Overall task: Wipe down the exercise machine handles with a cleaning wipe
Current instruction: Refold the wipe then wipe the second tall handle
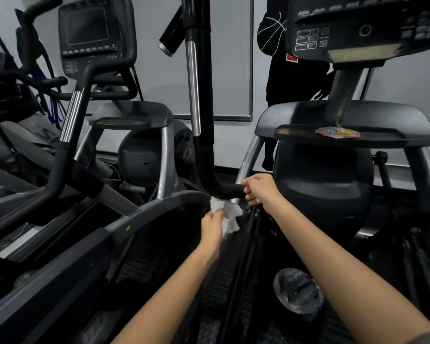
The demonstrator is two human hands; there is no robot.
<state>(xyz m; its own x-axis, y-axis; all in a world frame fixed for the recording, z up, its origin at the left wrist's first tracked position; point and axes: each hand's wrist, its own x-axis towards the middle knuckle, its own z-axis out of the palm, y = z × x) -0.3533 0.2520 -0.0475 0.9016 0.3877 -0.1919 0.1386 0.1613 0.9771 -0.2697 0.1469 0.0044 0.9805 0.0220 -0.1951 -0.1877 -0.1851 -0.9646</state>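
Bin [299, 294] holds a dark liner; left hand [212, 225] pinches wipe [227, 213].

On the shelf [308, 135] under my machine's console [358, 28] I see a small colourful packet [337, 132]. A dark bin [299, 294] with a black liner stands on the floor by my right arm. To my left stands another elliptical with a dark screen [87, 27]. Behind the console someone in black clothes [291, 80] stands against the grey wall [159, 78].

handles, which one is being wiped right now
The black bent handle in the centre: the left hand presses the white wipe under its bend, the right hand grips its end.
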